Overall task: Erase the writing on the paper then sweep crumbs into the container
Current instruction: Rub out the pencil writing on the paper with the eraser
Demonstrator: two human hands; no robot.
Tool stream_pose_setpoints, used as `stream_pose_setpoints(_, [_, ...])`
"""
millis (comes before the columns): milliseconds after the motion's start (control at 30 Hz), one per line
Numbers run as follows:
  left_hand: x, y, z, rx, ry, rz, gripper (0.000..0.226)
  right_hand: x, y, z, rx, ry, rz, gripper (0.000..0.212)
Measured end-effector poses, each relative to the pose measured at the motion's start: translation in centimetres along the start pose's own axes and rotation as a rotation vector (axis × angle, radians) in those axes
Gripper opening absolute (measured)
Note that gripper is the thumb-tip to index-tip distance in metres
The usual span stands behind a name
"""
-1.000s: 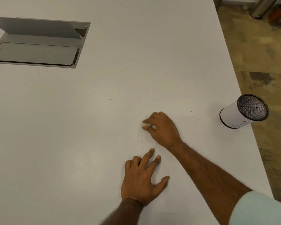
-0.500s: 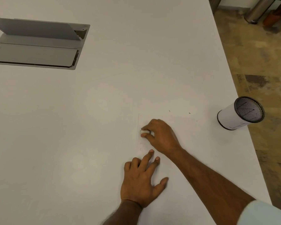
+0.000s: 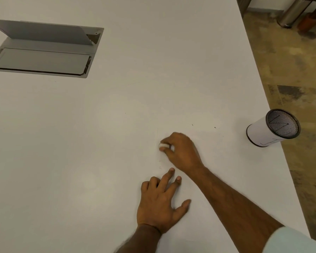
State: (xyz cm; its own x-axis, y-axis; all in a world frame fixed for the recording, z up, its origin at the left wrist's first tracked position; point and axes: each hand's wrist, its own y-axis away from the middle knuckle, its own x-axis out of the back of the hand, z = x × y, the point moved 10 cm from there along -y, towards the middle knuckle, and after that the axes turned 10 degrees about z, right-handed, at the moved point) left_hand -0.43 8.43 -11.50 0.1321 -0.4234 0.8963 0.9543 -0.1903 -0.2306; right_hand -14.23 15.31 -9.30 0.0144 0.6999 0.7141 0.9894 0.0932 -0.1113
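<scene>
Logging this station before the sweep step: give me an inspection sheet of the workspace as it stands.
Surface: white table, a few dark specks beyond the paper.
Job's things: paper flat, faint marks show near its left edge; eraser on it; container near the table's right edge, apart from the paper.
Clutter: nothing seen.
Grips: right hand pinches the eraser; left hand presses the paper, fingers spread.
Cables: nothing seen; hatch in the table, flap raised.
Surroundings: patterned floor, shiny metal cylinder far right.
</scene>
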Motion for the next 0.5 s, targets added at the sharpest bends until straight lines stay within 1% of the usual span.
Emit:
stream_pose_setpoints(100, [-0.1, 0.1, -0.2, 0.018, -0.009, -0.007, 0.06, 1.0, -2.2, 1.1, -0.066, 0.034, 0.121, 0.013])
stream_pose_setpoints(167, [-0.1, 0.0, -0.1, 0.017, -0.003, -0.009, 0.06, 1.4, -2.2, 1.5, -0.107, -0.011, 0.116, 0.014])
stream_pose_setpoints(200, [0.0, 0.0, -0.1, 0.012, 0.005, -0.005, 0.06, 1.1, -1.6, 1.1, -0.091, -0.034, 0.06, 0.016])
stream_pose_setpoints(300, [0.2, -0.1, 0.2, -0.006, 0.027, 0.013, 0.055, -1.1, 2.2, -0.7, -0.008, -0.094, -0.208, 0.017])
stream_pose_setpoints(333, [0.2, -0.2, 0.2, -0.01, 0.027, 0.021, 0.054, -1.4, 3.1, -1.1, 0.029, -0.088, -0.238, 0.017])
stream_pose_setpoints(367, [0.3, -0.1, 0.3, -0.012, 0.029, 0.024, 0.054, -1.2, 3.2, -1.2, 0.061, -0.07, -0.213, 0.015])
stream_pose_setpoints(433, [0.1, 0.0, 0.2, -0.009, 0.031, 0.016, 0.057, -0.2, 1.2, -0.3, 0.069, -0.014, -0.085, 0.015])
stream_pose_setpoints(500, [0.0, 0.1, 0.0, 0.002, 0.016, 0.004, 0.06, 1.0, -1.3, 1.2, -0.003, 0.049, 0.052, 0.017])
